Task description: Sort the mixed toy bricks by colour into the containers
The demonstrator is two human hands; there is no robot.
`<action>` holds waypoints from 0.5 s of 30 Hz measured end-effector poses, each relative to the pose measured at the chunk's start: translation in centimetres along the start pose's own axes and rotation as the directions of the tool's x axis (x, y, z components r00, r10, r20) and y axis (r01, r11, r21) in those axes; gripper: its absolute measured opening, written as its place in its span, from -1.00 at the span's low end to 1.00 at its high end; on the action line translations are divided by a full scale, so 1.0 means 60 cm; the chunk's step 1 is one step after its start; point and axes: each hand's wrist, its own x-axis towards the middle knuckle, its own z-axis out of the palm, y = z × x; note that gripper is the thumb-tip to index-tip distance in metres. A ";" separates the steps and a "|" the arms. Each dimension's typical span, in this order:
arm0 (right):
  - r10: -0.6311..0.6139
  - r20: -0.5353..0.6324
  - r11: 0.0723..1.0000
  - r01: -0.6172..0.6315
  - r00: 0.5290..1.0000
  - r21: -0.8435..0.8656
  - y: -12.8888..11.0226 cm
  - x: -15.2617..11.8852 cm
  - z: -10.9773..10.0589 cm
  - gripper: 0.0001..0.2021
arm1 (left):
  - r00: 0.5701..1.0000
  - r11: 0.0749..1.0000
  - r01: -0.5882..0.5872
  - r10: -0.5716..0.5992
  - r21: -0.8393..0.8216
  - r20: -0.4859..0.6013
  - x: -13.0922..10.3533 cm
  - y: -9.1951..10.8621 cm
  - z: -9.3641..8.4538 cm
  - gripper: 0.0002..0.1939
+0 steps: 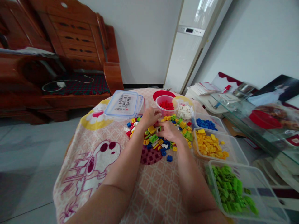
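Mid-frame, my left hand (150, 118) and right hand (170, 131), their grip unclear, lie over mixed bricks (153, 138), apparently unsorted; boxes (260, 185) at right already hold single-colour bricks (225, 185).

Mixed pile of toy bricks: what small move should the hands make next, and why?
If its grip is free, which I can't tell, the right hand should probably lift the green brick from the mixed pile toward the clear container at near right, since that already holds green bricks.
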 end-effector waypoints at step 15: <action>0.028 0.043 0.984 -0.035 0.999 0.173 0.017 -0.004 -0.007 -0.78 | 0.999 0.999 0.031 -0.032 0.041 0.009 -0.001 0.006 -0.003 -0.71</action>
